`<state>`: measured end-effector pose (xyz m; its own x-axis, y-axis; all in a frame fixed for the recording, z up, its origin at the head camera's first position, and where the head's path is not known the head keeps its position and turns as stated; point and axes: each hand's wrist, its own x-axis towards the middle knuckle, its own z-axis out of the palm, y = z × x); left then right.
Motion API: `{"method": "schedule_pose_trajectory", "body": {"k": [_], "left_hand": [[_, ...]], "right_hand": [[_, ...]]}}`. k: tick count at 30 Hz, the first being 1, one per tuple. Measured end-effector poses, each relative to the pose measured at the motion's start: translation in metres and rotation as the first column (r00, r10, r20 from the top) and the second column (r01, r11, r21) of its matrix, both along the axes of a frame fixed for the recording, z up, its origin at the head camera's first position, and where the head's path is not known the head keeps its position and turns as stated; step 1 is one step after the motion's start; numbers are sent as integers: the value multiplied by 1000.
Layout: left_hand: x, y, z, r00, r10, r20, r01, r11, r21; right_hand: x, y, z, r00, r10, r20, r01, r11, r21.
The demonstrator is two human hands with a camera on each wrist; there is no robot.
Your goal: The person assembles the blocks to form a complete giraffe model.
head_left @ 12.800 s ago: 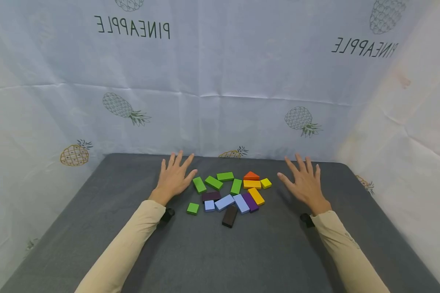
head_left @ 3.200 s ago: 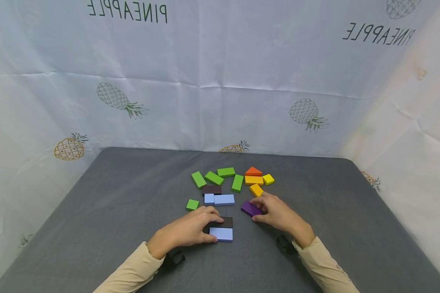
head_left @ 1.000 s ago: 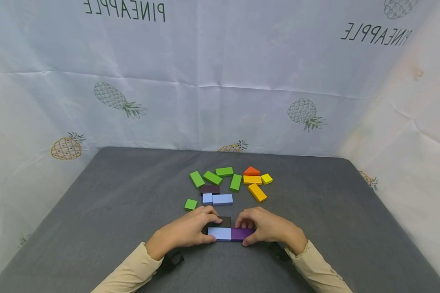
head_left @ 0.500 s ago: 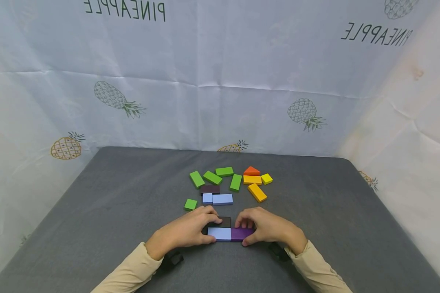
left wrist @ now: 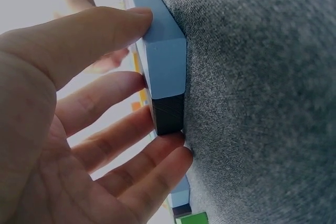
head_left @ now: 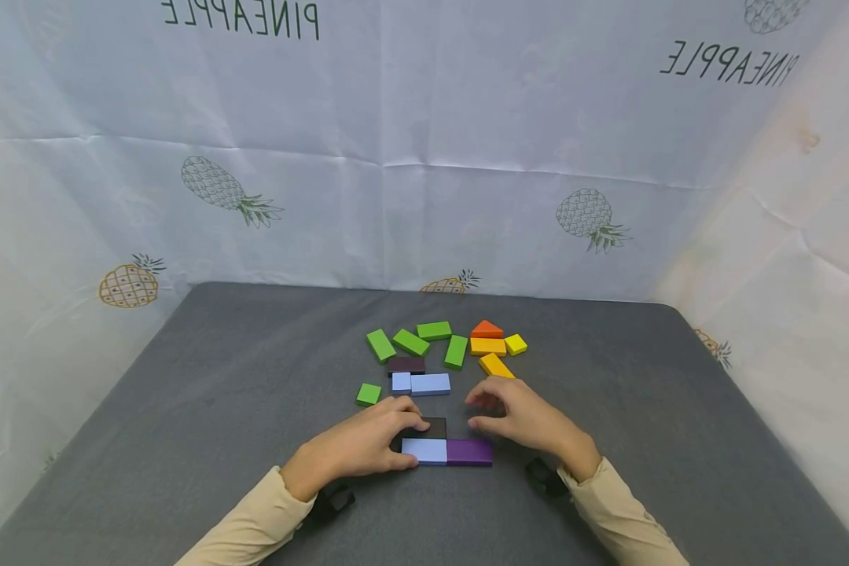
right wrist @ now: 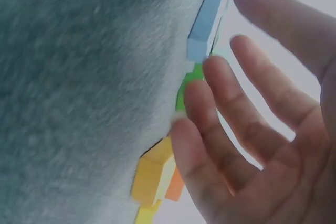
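Observation:
My left hand (head_left: 357, 442) holds a light blue block (head_left: 431, 452) and a black block (head_left: 435, 428) side by side. In the left wrist view the thumb lies on the light blue block (left wrist: 167, 69), while fingertips touch the black block (left wrist: 169, 115); part of the black one is hidden from the head camera. End to end with the light blue block lies a purple block (head_left: 470, 453), untouched by either hand. Above the table, just behind the purple block, my right hand (head_left: 531, 417) has its fingers loosely bent around nothing. An orange-yellow block (head_left: 495, 366) lies behind its fingers, partly covered.
Farther back lie several green blocks (head_left: 434, 331), a dark block (head_left: 406, 365), two light blue blocks (head_left: 430, 384), another orange-yellow block (head_left: 488, 347), a small yellow block (head_left: 516, 344) and an orange triangle (head_left: 486, 329). A pineapple-print curtain hangs behind the grey table (head_left: 255, 354).
The purple block was brought over beside the light blue block. Since half a second ago, the right hand has let it go and moved back and slightly right. The left hand stays put.

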<state>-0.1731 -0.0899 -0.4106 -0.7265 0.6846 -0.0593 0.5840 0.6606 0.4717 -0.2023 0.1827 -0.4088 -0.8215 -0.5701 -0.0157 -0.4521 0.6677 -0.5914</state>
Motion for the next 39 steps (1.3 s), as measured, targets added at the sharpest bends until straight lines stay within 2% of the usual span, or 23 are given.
{"method": "schedule_pose_trajectory", "body": {"k": [7,13,17,23,26,39], "left_hand": [[0,0,0,1000,2,7,-2,1000,-3],[0,0,0,1000,0,2,0,1000,4],[0,-1,-1,1000,-2,-1,2,1000,7],[-1,-2,-2,1000,-3,-2,3,1000,13],[-1,-2,-2,1000,-6,-1,6,1000,15],[0,-2,-2,1000,-8,2,8,1000,17]], "right_hand": [[-6,7,-8,984,-142,-110,140,990,-31],[-9,11,-12,962,-226,-154,221,974,-50],[-11,14,-14,936,-307,-172,303,952,-52],[-12,15,-15,884,-435,-169,437,899,-25],[-13,16,-16,879,-450,-161,454,891,-7],[-13,19,-17,891,-420,-171,428,904,10]]}}
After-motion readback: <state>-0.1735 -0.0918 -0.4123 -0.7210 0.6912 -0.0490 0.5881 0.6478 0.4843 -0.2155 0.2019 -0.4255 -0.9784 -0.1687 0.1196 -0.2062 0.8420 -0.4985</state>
